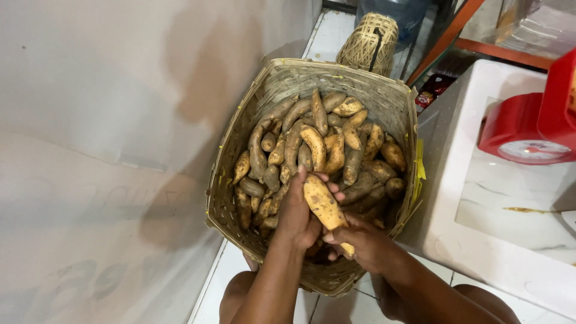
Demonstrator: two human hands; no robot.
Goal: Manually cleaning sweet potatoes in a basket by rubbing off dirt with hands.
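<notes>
Hands meet over the woven basket (273,81): the left hand (298,211) and the right hand (360,240) both grasp one pale sweet potato (323,205), which lies slanted between them, its upper end against the left fingers, above the heaped sweet potatoes (318,141).

At frame centre my left hand (298,210) and right hand (363,240) grip one sweet potato (324,207) over a basket (240,141) of tubers; a red scale (531,129) sits upper right.
</notes>
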